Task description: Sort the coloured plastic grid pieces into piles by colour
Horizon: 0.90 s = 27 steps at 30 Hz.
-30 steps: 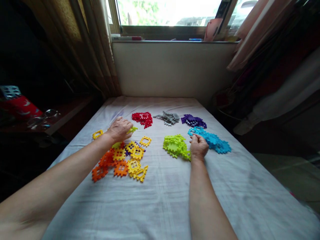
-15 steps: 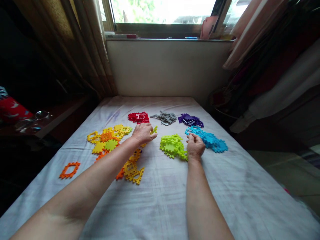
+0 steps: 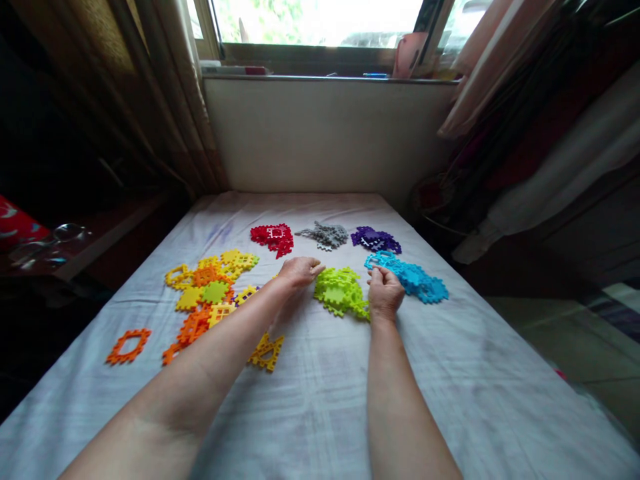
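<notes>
My left hand (image 3: 301, 272) is at the left edge of the lime green pile (image 3: 341, 291), fingers closed together; whether a piece is in them cannot be made out. Beside the light blue pile (image 3: 417, 279), my right hand (image 3: 385, 292) is closed in a pinch, and what it holds, if anything, is hidden. Red (image 3: 273, 237), grey (image 3: 325, 235) and purple (image 3: 376, 240) piles lie farther back. Yellow pieces (image 3: 190, 298) mixed with orange pieces (image 3: 195, 325) are spread at the left, partly behind my left forearm.
A single orange frame piece (image 3: 128, 346) lies near the left edge of the cloth-covered surface (image 3: 320, 413). Eyeglasses (image 3: 70, 232) rest on a side shelf. A pink cup (image 3: 406, 56) stands on the windowsill.
My left hand has moved right, from near the red pile to the lime green pile. The green piece at its fingertips no longer shows apart from the pile. My right hand has stayed by the blue pile.
</notes>
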Tool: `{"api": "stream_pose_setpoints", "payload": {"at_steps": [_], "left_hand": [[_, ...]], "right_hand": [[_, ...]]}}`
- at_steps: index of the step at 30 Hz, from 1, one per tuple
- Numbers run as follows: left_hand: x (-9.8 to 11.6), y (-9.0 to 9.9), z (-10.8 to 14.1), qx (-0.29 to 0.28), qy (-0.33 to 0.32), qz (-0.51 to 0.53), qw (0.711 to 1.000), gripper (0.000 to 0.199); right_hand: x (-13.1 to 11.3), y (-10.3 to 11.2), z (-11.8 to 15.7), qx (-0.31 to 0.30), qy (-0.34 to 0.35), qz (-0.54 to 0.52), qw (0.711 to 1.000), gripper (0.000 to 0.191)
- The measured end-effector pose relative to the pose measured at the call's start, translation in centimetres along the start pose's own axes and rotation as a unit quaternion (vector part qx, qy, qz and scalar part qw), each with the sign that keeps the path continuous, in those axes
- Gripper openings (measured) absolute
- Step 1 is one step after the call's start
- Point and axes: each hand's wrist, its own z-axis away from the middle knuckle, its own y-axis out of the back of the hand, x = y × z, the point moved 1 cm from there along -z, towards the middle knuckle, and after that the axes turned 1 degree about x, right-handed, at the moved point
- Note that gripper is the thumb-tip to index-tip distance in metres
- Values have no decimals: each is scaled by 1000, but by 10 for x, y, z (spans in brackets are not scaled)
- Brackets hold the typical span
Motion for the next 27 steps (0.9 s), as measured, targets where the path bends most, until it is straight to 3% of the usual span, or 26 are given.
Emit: {"api": "stream_pose_setpoints", "payload": {"at_steps": [3, 6, 11, 15, 19, 23, 27], "left_hand": [[-5, 0, 4, 11, -8, -12, 1000, 33], [-24, 9, 9, 35, 6, -40, 999, 36], [-81, 42, 24, 71, 70, -123, 987, 39], [-124, 62, 42, 48, 108, -177, 977, 37], [-153, 75, 59, 35, 149, -214, 965, 36], [-164, 82, 68, 42, 189, -243, 951, 36], [-151, 74, 61, 57, 170, -242, 954, 42]], "right_hand": [[2, 0, -1, -1, 0, 1, 1000, 37], [4, -1, -2, 1, 4, 2, 1000, 37], [5, -1, -2, -3, 6, 9, 1000, 36], [3, 0, -1, -9, 5, 19, 1000, 36], [0, 1, 0, -2, 18, 29, 999, 35], [-1, 1, 0, 5, 15, 21, 1000, 35], [0, 1, 0, -3, 10, 21, 1000, 35]]}}
